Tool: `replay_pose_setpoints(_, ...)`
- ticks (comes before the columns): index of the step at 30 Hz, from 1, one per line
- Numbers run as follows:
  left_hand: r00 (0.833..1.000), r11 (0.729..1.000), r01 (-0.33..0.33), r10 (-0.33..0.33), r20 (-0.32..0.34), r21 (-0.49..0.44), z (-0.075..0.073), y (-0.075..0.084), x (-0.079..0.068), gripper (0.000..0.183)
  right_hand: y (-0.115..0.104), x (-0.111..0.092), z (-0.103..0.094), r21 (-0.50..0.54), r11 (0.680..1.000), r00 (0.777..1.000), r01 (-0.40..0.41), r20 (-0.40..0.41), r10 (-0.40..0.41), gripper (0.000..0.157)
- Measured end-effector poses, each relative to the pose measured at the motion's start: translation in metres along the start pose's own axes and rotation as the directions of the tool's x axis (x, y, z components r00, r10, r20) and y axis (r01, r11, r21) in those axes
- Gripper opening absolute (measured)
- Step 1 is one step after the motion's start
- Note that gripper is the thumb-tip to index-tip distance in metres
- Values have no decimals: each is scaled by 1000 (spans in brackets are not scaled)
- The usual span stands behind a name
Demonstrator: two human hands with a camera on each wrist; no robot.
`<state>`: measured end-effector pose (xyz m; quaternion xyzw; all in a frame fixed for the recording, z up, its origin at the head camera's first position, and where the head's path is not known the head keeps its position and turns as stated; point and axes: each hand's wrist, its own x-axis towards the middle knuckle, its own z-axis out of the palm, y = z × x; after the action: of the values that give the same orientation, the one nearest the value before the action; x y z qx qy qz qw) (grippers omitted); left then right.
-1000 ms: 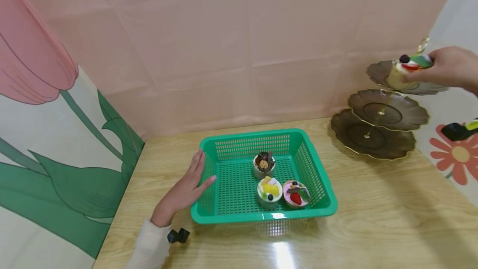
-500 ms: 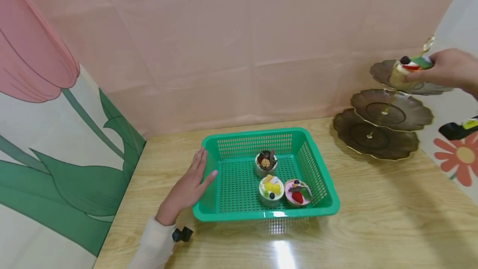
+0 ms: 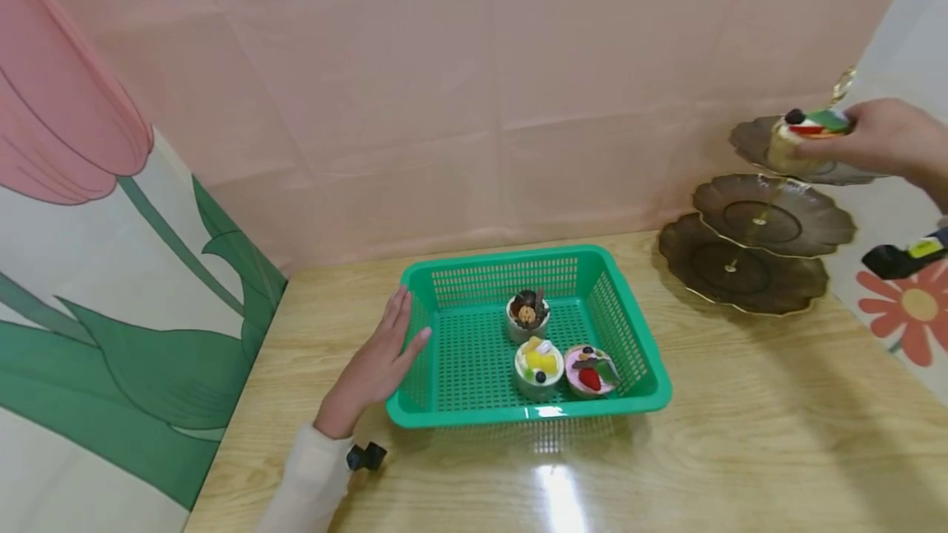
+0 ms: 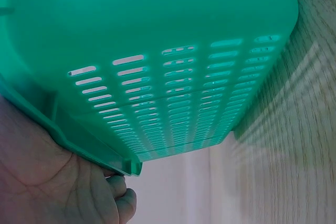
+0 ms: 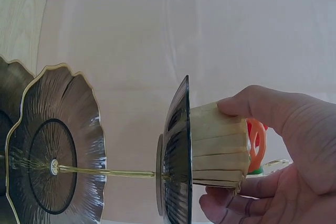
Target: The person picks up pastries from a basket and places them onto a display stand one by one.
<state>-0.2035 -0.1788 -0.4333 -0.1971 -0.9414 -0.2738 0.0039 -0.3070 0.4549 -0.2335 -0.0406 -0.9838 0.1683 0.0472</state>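
My right hand (image 3: 892, 138) grips a fruit-topped cupcake (image 5: 219, 145) in a pale pleated cup, between the thumb and the fingers. The cup's base is at the top plate (image 5: 181, 156) of a three-tier brown stand and appears to touch it. With straight fingers, my left hand (image 3: 370, 364) rests against the left rim of a green plastic basket (image 3: 652, 389); the left wrist view shows the palm at that rim. Inside the basket stand a chocolate-topped cupcake (image 3: 527, 317), a yellow-fruit cupcake (image 3: 538, 368) and a pink cupcake with a strawberry (image 3: 590, 372).
The stand's middle plate (image 3: 778, 216) and bottom plate (image 3: 741, 270) have scalloped gold edges. A gold handle (image 3: 843, 86) rises above the top plate. The wooden table (image 3: 741, 451) meets a pink cloth backdrop (image 3: 385, 105) behind the basket.
The basket and my left hand have shifted slightly away from me. My right hand, holding the cupcake, stays at the top plate with only a slight shift.
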Motion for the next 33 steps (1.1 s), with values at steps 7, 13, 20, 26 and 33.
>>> replay_pose_setpoints(7, 1000, 1000, 8, -8, 14, 3, 1, 1, 2, 81, 0, -2, 3, 15, 1000, 1000, -12, -7, 13, 70)
replay_pose_setpoints(13, 1000, 1000, 12, -12, 18, 3, 2, -1, 3, 80, 0, -4, 7, 25, 1000, 998, 2, -58, -1, 72)
replay_pose_setpoints(20, 1000, 1000, 11, -10, 8, -8, 2, -4, 3, 81, -4, -7, 12, 49, 998, 996, 28, -83, -24, 67)
replay_pose_setpoints(26, 1000, 1000, 11, -10, 9, -20, 0, -4, 1, 80, -3, -6, 18, 64, 997, 995, 48, -94, -42, 67)
replay_pose_setpoints(33, 1000, 999, 13, -13, 6, -33, 1, -3, 1, 81, -2, -10, 16, 82, 996, 996, 28, -82, -21, 71)
